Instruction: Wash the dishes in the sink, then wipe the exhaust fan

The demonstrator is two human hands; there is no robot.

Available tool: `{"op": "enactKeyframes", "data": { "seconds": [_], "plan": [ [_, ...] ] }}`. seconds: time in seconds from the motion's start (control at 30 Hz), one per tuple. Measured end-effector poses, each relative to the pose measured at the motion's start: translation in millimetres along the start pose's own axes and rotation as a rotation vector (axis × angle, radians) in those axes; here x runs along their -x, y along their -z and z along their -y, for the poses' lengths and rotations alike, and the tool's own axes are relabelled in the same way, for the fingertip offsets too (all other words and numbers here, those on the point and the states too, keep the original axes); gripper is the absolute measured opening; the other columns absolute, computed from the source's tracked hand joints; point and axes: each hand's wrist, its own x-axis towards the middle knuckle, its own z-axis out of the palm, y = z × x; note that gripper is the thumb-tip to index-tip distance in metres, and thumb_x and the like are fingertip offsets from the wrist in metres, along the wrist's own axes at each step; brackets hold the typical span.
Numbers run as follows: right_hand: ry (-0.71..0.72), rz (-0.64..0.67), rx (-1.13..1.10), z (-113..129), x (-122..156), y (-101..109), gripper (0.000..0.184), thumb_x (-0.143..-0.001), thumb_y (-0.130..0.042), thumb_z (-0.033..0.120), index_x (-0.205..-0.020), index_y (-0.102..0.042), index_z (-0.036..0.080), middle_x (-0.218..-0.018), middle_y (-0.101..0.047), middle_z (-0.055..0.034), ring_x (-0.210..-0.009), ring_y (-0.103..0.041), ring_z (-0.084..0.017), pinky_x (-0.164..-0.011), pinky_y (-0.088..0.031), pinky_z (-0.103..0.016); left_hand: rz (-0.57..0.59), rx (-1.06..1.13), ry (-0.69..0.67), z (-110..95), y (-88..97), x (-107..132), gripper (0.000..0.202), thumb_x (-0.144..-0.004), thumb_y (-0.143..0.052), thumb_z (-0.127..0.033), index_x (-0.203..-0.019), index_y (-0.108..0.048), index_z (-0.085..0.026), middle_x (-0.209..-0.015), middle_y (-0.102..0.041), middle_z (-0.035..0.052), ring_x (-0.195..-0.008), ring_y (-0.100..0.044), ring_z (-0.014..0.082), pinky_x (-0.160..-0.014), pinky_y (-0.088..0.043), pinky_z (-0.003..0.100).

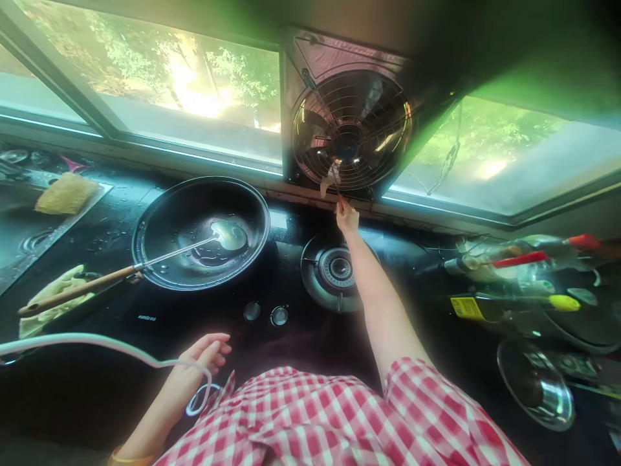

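My right hand (347, 215) is stretched forward to the lower edge of the exhaust fan (349, 142). Its fingers are pinched together at a whitish, crumpled strip (330, 180) by the fan's guard; what exactly they grip is too small to make out. My left hand (206, 356) hangs in front of the black cooktop with its fingers loosely bent and nothing in them. A white cable (111, 343) crosses over the left wrist. Beyond that hand a black wok (252, 213) carries a wet ladle (228, 234), whose wooden handle (77, 291) sticks out over the rim.
A gas burner (334, 268) lies under my right forearm, with two knobs (279, 315) nearer me. On the left are a sink edge (92, 207), a yellow sponge (66, 193) and a pale cloth (53, 301). At right stand a glass lid (536, 385) and cluttered bottles.
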Motion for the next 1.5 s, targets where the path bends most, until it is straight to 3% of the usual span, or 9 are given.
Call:
{"op": "enactKeyframes", "data": {
  "seconds": [0.17, 0.37, 0.57, 0.77, 1.0, 1.13, 1.27, 1.5],
  "plan": [
    [0.025, -0.062, 0.14, 8.9, -4.5, -6.1, 0.046, -0.1, -0.041, 0.025, -0.142, -0.057, 0.017, -0.099, -0.074, -0.0161, -0.105, -0.066, -0.029, -0.101, -0.041, -0.047, 0.031, -0.017, 0.028, 0.2, 1.8, 0.6, 0.058, -0.066, -0.076, -0.064, -0.098, -0.072, -0.016, -0.085, -0.071, 0.0085, -0.07, -0.061, 0.0178, -0.059, -0.049, 0.026],
    [0.001, -0.164, -0.044, 13.5, 3.8, -15.7, 0.046, -0.098, -0.038, 0.027, -0.134, -0.063, 0.014, -0.099, -0.074, -0.0169, -0.107, -0.065, -0.03, -0.102, -0.041, -0.051, 0.038, 0.023, 0.047, 12.2, 5.4, -8.6, 0.05, -0.065, -0.078, -0.057, -0.094, -0.072, -0.016, -0.082, -0.071, 0.0081, -0.065, -0.06, 0.0163, -0.055, -0.047, 0.025],
    [0.06, -0.168, -0.253, -1.7, 28.1, -14.5, 0.049, -0.1, -0.032, 0.033, -0.136, -0.059, 0.015, -0.106, -0.075, -0.0129, -0.103, -0.069, -0.025, -0.097, -0.05, -0.042, 0.102, 0.03, 0.065, 26.8, 7.1, -19.7, 0.052, -0.067, -0.076, -0.059, -0.097, -0.072, -0.016, -0.085, -0.072, 0.0092, -0.069, -0.062, 0.0178, -0.059, -0.048, 0.026],
    [0.173, -0.187, -0.276, -17.4, 42.4, -8.2, 0.051, -0.101, -0.033, 0.038, -0.137, -0.056, 0.011, -0.111, -0.074, -0.0156, -0.107, -0.068, -0.026, -0.101, -0.049, -0.045, 0.11, -0.022, 0.049, 24.0, 8.4, -22.8, 0.053, -0.072, -0.073, -0.06, -0.102, -0.071, -0.016, -0.089, -0.072, 0.0097, -0.073, -0.063, 0.0182, -0.062, -0.049, 0.026],
    [0.094, -0.098, -0.423, -15.7, 1.5, -22.3, 0.056, -0.104, -0.025, 0.043, -0.144, -0.05, 0.012, -0.101, -0.076, -0.012, -0.081, -0.07, -0.019, -0.083, -0.056, -0.034, 0.093, -0.016, 0.068, 26.9, 3.3, -28.4, 0.052, -0.069, -0.075, -0.058, -0.098, -0.072, -0.015, -0.085, -0.072, 0.009, -0.068, -0.062, 0.018, -0.059, -0.048, 0.027],
    [0.086, -0.027, -0.225, -14.3, -23.3, -26.4, 0.057, -0.103, -0.032, 0.048, -0.146, -0.051, 0.016, -0.087, -0.075, -0.01, -0.08, -0.071, -0.023, -0.084, -0.053, -0.037, 0.087, -0.01, 0.089, 20.3, 0.8, -26.7, 0.049, -0.067, -0.077, -0.055, -0.096, -0.071, -0.015, -0.082, -0.072, 0.0087, -0.067, -0.062, 0.0172, -0.058, -0.047, 0.026],
    [0.061, -0.063, -0.06, -10.3, -38.0, -29.4, 0.054, -0.103, -0.035, 0.049, -0.14, -0.059, 0.018, -0.083, -0.073, -0.0117, -0.083, -0.071, -0.027, -0.083, -0.051, -0.038, 0.051, 0.01, 0.104, 9.9, -2.5, -23.2, 0.045, -0.064, -0.079, -0.051, -0.091, -0.073, -0.016, -0.08, -0.072, 0.0086, -0.064, -0.061, 0.0179, -0.056, -0.046, 0.027],
    [0.006, -0.094, 0.048, 16.0, -34.3, -29.4, 0.052, -0.104, -0.034, 0.044, -0.137, -0.059, 0.013, -0.084, -0.073, -0.015, -0.087, -0.071, -0.028, -0.083, -0.05, -0.038, 0.05, 0.02, 0.1, 12.0, -4.2, -21.0, 0.044, -0.065, -0.077, -0.051, -0.092, -0.073, -0.016, -0.081, -0.072, 0.0087, -0.065, -0.062, 0.0179, -0.057, -0.047, 0.028]
  ]
}}
